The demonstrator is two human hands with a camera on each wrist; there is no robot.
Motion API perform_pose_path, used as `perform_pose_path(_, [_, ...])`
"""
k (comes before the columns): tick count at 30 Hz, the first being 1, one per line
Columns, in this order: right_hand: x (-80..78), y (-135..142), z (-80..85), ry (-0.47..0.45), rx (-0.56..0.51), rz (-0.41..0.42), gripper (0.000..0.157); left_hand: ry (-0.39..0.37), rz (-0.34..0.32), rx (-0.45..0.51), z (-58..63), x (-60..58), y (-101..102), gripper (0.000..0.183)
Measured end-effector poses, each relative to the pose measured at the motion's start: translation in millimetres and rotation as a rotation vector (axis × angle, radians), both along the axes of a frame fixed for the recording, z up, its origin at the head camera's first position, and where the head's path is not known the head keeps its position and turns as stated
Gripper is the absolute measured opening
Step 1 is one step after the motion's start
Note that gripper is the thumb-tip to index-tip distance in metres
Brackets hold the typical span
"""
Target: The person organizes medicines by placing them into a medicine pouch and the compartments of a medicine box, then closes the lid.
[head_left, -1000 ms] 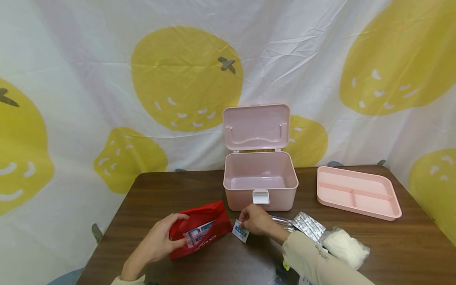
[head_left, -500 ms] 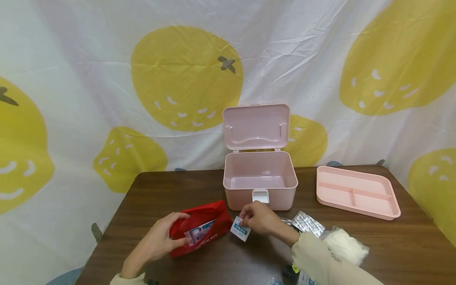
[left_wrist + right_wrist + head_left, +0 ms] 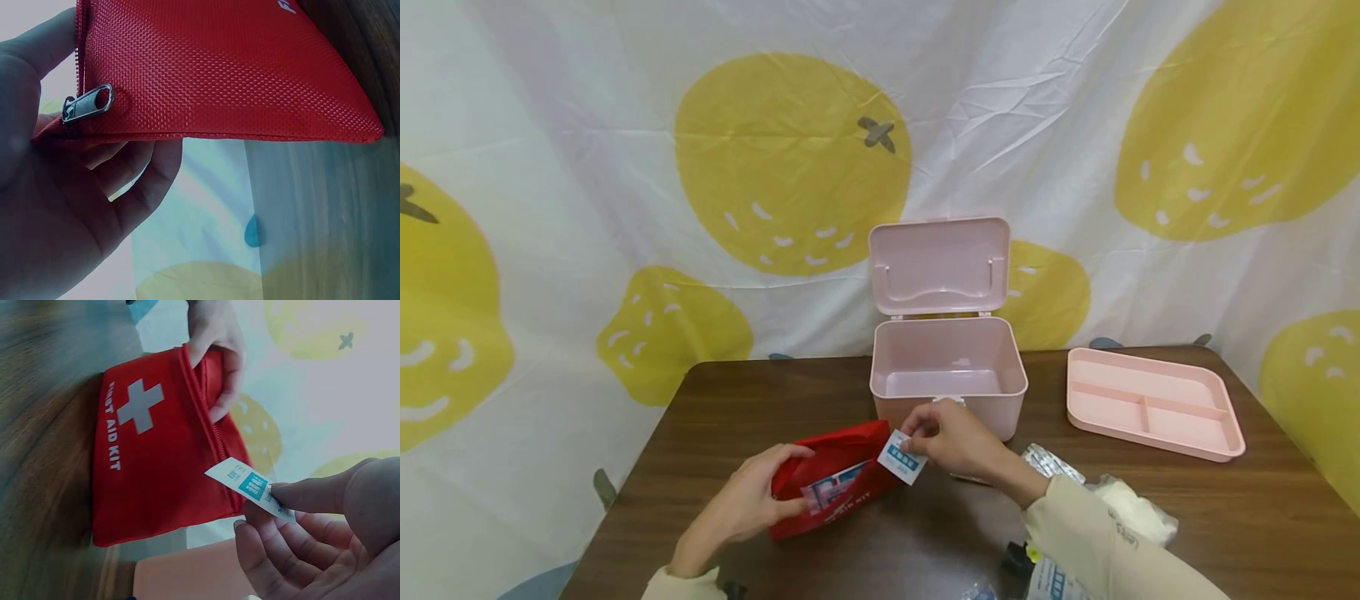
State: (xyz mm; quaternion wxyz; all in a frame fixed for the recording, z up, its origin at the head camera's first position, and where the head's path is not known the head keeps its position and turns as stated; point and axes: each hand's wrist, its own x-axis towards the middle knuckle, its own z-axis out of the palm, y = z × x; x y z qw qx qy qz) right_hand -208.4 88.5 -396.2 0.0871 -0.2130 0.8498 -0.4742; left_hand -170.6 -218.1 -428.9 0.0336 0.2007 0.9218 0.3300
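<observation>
A red first aid pouch (image 3: 827, 521) with a white cross (image 3: 140, 406) stands unzipped on the table. My left hand (image 3: 741, 500) grips its left end, thumb at the near side and fingers at the far side; the zip pull (image 3: 89, 105) shows by that palm. Inside the pouch's mouth lie flat packets (image 3: 833, 487) in clear and pink wrapping. Between thumb and fingers, my right hand (image 3: 958, 442) pinches a small white sachet (image 3: 902, 457) with a teal label, at the pouch's right end. In the right wrist view the sachet overlaps the zipper edge.
Behind my right hand stands an open pink box (image 3: 951, 358), lid raised. A pink divided tray (image 3: 1153, 404) lies at the right. Near my right forearm are a blister pack (image 3: 1051, 462), a bagged white bundle (image 3: 1131, 508) and a blue-labelled packet (image 3: 1056, 579).
My right hand has lifted the sachet up and slightly away from me, over the pouch's right end. The left hand and pouch have shifted a little to the right.
</observation>
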Motion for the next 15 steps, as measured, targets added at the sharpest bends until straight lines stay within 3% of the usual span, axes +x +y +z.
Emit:
perform_pose_path(7, [-1.3, -6, 8.6, -0.002, -0.012, 0.014, 0.005, -0.027, 0.026, 0.005, -0.3, 1.3, 4, 0.054])
perform_pose_path(15, [-2.1, -19, 18.7, 0.069, -0.026, 0.067, 0.005, -0.092, 0.038, 0.019, 0.1, 1.9, 6, 0.055])
